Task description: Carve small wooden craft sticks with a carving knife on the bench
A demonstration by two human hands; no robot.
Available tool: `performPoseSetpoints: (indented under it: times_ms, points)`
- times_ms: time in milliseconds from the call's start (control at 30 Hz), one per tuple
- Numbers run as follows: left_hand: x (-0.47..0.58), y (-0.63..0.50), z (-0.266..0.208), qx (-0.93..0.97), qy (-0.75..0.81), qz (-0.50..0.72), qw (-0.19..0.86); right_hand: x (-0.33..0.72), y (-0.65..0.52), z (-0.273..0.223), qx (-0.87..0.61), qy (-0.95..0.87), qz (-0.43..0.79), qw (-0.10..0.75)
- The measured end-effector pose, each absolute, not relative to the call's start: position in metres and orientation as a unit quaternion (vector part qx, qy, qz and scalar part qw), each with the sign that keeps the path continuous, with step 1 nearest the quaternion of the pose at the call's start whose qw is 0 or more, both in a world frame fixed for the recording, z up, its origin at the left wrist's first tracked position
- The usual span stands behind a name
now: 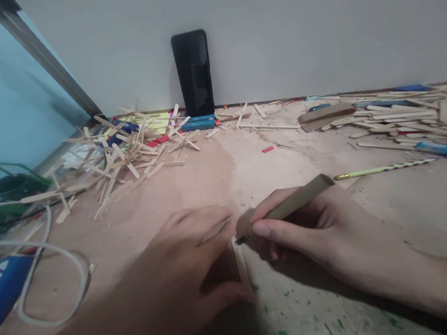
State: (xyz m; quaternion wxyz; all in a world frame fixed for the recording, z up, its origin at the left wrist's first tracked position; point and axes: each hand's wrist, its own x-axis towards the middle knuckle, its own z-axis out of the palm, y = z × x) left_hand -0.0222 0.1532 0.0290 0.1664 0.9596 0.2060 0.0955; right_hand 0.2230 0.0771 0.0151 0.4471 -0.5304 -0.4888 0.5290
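A pale wooden craft stick (pixel 241 265) lies on the tabletop, partly hidden by my left hand (pixel 199 253). That hand rests over it, its index finger and thumb at the stick's edge, holding it down. In a pen-like grip, my right hand (pixel 303 228) holds a thick olive-brown, pen-shaped tool (pixel 300 197) tilted to the lower left. The tool's dark tip meets the upper end of the stick; its exact kind cannot be made out. Just beyond my right hand lies a yellow-green pencil (pixel 380 170) with dark marks.
A dark phone (pixel 194 73) leans on the wall upon a blue block (pixel 198 123). Tangled craft sticks (pixel 128 150) lie at back left, more stacked sticks (pixel 402 115) at back right. A white cable (pixel 86 273) and a blue object (pixel 7 285) are at left.
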Motion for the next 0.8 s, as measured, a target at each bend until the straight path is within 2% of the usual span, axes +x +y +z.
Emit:
performPoseSetpoints:
  times_ms: [367, 800]
  points:
    - [-0.0224, 0.1541, 0.0318, 0.963, 0.192, 0.101, 0.16, 0.2213, 0.0814, 0.0168, -0.529, -0.504, 0.521, 0.441]
    - [-0.0229, 0.1543, 0.0289, 0.96, 0.193, 0.094, 0.18, 0.227, 0.0851, 0.0218, -0.507, -0.44, 0.615, 0.415]
